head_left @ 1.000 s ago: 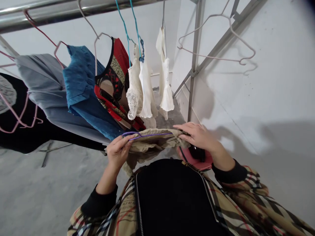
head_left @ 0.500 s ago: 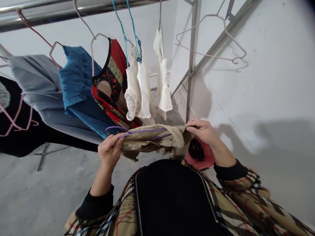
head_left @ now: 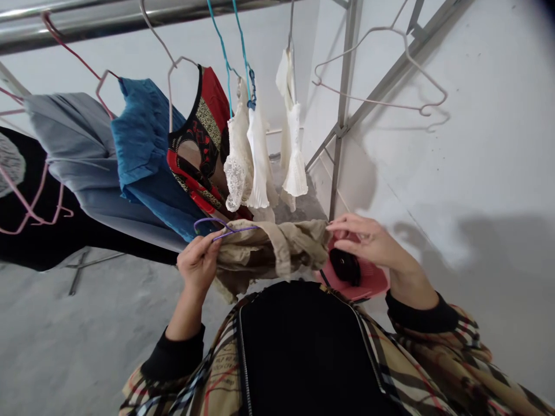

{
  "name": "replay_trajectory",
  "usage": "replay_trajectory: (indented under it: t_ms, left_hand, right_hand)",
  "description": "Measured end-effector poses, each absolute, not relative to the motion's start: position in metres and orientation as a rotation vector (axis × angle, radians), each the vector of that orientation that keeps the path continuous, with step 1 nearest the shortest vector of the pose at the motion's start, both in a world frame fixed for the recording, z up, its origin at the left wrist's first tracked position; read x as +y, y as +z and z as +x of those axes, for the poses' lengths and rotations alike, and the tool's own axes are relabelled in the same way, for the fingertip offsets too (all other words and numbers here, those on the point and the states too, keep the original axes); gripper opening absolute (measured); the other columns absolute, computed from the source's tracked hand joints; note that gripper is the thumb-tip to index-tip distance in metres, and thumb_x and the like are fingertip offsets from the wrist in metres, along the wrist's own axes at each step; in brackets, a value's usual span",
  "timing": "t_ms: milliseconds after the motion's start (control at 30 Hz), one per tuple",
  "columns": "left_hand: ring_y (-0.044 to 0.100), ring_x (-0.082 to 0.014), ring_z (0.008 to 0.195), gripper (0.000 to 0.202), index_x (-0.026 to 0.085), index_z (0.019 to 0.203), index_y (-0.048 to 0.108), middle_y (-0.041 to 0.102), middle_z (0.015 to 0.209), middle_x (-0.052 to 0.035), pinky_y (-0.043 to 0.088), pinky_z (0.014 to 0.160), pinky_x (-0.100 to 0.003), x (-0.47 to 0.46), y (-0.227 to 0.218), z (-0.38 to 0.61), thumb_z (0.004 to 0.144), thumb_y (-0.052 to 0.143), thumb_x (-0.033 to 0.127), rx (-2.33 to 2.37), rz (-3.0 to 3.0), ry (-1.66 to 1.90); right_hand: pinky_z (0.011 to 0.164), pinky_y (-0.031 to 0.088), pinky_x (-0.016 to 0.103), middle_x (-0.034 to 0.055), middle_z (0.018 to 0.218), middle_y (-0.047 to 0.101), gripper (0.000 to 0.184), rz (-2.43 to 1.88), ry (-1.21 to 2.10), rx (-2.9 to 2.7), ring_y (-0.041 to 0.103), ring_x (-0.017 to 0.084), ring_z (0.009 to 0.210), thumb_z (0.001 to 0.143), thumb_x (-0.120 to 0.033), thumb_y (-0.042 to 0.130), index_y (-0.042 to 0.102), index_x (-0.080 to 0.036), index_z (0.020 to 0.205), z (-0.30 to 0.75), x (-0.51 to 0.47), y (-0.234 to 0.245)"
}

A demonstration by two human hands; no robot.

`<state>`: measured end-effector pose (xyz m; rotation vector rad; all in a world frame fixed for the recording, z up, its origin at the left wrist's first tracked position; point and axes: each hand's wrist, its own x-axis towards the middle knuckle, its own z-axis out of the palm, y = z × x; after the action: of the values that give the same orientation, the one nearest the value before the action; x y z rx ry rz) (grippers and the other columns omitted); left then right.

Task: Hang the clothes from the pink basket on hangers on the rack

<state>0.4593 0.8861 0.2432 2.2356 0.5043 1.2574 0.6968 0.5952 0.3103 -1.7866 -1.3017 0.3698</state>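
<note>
Pinches with left grip [head_left: 197,263], curled tight; extends right grip [head_left: 366,237] with fingers [head_left: 349,221] loosely parted; angles both forearms [head_left: 187,318] inward and forward from the torso [head_left: 299,346].

This looks like an indoor clothes-hanging area, with a metal rail [head_left: 99,28], hung garments [head_left: 145,141], white walls [head_left: 485,156] and grey floor [head_left: 65,341].

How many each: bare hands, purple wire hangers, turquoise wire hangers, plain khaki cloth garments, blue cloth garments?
Left bare hand, right bare hand: 2
Purple wire hanger: 1
Turquoise wire hangers: 2
Plain khaki cloth garment: 1
Blue cloth garment: 1
Total: 7
</note>
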Motion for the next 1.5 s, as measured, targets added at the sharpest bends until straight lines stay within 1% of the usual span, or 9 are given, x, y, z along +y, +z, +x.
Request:
replay_trajectory:
  t_ms: [133,300,600,733,900,1067,1200,1267,1500]
  left_hand:
    - [0.054,-0.0104,0.056,0.02,0.019,0.09,0.076,0.066,0.066,-0.0009,0.043,0.057,-0.022,0.896,0.24,0.457,0.087,0.062,0.032,0.492,2.182,1.227]
    - [0.058,-0.0106,0.061,0.017,0.021,0.092,0.076,0.068,0.071,-0.0007,0.045,0.059,-0.022,0.904,0.242,0.46,0.087,0.062,0.029,0.415,2.186,1.214]
    - [0.061,-0.012,0.064,0.019,0.021,0.09,0.076,0.07,0.073,-0.0013,0.048,0.063,-0.023,0.908,0.245,0.456,0.087,0.061,0.033,0.461,2.172,1.247]
    - [0.062,-0.0115,0.063,0.015,0.021,0.091,0.076,0.071,0.074,-0.0007,0.048,0.064,-0.023,0.909,0.242,0.453,0.086,0.063,0.028,0.423,2.148,1.261]
    - [0.061,-0.0112,0.061,0.016,0.02,0.092,0.076,0.07,0.071,-0.0012,0.047,0.06,-0.022,0.897,0.248,0.463,0.087,0.063,0.028,0.362,2.188,1.192]
    - [0.063,-0.0138,0.07,0.028,0.019,0.101,0.074,0.072,0.08,-0.0047,0.049,0.067,-0.024,0.886,0.259,0.479,0.089,0.059,0.039,0.323,2.183,1.019]
    - [0.065,-0.0189,0.09,0.071,0.018,0.135,0.052,0.07,0.1,-0.0084,0.05,0.085,-0.032,0.897,0.257,0.479,0.076,0.073,0.05,0.199,2.081,0.858]
    - [0.064,-0.0205,0.1,0.079,0.019,0.138,0.048,0.068,0.107,-0.0096,0.048,0.094,-0.035,0.904,0.249,0.475,0.071,0.078,0.045,0.247,2.057,0.807]
    - [0.067,-0.0175,0.082,0.032,0.015,0.102,0.07,0.073,0.094,-0.0084,0.053,0.075,-0.029,0.909,0.231,0.47,0.082,0.066,0.039,0.583,1.902,0.758]
  right_hand:
    - [0.069,0.054,0.028,0.0056,0.093,0.066,0.023,-1.982,0.026,-1.11,0.064,0.016,0.08,0.089,-0.035,0.061,0.072,-0.023,0.106,0.7,0.595,0.312]
    - [0.095,0.051,0.039,0.0091,0.121,0.063,0.04,-1.983,0.084,-1.387,0.061,0.023,0.11,0.088,-0.04,0.062,0.062,-0.027,0.126,0.693,0.609,0.31]
    - [0.064,0.051,0.027,0.0032,0.082,0.072,0.027,-1.914,0.337,-1.203,0.065,0.016,0.07,0.087,-0.041,0.06,0.071,-0.02,0.1,0.715,0.599,0.295]
    - [0.067,0.054,0.029,0.0049,0.089,0.071,0.036,-2.011,0.386,-1.172,0.066,0.018,0.077,0.088,-0.039,0.057,0.067,-0.02,0.116,0.719,0.594,0.3]
    - [0.095,0.051,0.04,0.0093,0.125,0.063,0.044,-1.946,0.155,-1.443,0.06,0.023,0.114,0.089,-0.037,0.058,0.057,-0.026,0.132,0.698,0.603,0.317]
    - [0.071,0.053,0.032,0.0064,0.097,0.074,0.03,-2.045,0.065,-1.644,0.068,0.02,0.084,0.096,-0.036,0.048,0.069,-0.026,0.115,0.684,0.615,0.319]
    - [0.061,0.052,0.027,0.002,0.079,0.074,0.027,-2.019,-0.003,-1.48,0.068,0.017,0.067,0.095,-0.036,0.049,0.074,-0.026,0.103,0.697,0.6,0.32]
    - [0.06,0.053,0.028,0.001,0.076,0.075,0.024,-1.996,-0.039,-1.408,0.068,0.018,0.063,0.093,-0.036,0.053,0.075,-0.027,0.097,0.705,0.587,0.322]
    - [0.065,0.061,0.032,0.002,0.084,0.078,0.018,-1.991,-0.112,-1.189,0.074,0.022,0.068,0.081,-0.027,0.063,0.078,-0.028,0.09,0.722,0.559,0.314]
